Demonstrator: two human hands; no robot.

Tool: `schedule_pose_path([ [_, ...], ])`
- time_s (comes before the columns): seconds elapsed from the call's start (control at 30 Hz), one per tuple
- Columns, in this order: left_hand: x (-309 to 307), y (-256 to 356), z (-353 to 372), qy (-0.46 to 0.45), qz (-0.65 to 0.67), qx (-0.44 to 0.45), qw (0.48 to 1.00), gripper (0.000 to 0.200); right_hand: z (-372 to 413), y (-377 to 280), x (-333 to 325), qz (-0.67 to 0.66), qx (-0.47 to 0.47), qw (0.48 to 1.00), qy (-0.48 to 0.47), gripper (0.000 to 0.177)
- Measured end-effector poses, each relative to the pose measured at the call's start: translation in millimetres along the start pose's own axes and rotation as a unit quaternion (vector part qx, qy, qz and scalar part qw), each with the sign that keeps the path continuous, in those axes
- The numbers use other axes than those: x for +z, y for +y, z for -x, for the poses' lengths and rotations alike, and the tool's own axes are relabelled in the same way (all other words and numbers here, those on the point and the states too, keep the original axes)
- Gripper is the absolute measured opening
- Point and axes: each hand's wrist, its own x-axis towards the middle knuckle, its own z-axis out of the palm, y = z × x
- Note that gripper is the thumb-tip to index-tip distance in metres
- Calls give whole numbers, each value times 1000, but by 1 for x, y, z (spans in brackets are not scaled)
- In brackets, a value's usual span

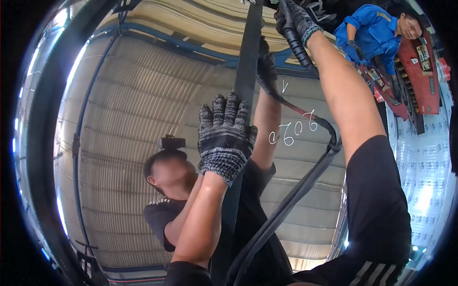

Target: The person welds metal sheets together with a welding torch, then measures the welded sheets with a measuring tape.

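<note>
Flatly, the grey-and-black-gloved left hand [226, 133] lies, fingers outstretched, on a long dark bar [250, 47] across a mirror-like sheet [129, 119]. Beyond, the right hand [296, 20] clasps a black ribbed handle [296, 46] beside the bar.

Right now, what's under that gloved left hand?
A dark bar and a mirror-like sheet run beneath the left hand. Its palm and whatever it touches are covered.

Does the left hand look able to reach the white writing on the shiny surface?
Probably yes: the left hand lies over the dark bar, with the white writing nearby to its right; seemingly only a reflected arm shows between.
</note>
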Motion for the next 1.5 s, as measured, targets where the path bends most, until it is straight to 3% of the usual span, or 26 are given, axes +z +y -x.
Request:
schedule_pose_path([
  [0.07, 4, 5, 9, -35, 26, -15, 999, 57, -12, 31, -19, 102, -84, 990, 44, 54],
  [0.1, 7, 5, 11, -45, 32, -21, 998, 57, -18, 43, -16, 99, -73, 991, 48, 54],
  [0.17, 9, 1, 12, -44, 39, -29, 998, 58, -32, 55, 6, 148, -19, 906, 395, 55],
  [0.5, 12, -9, 15, -43, 39, -32, 998, 57, -49, 82, 3, 120, -46, 927, 353, 52],
  [0.6, 10, -9, 15, -87, 21, -40, 995, 61, -56, 86, 3, 114, -47, 931, 343, 51],
  [1.5, 20, -25, 20, -68, 67, -43, 994, 59, -74, 114, -53, 38, -36, 964, 259, 45],
])
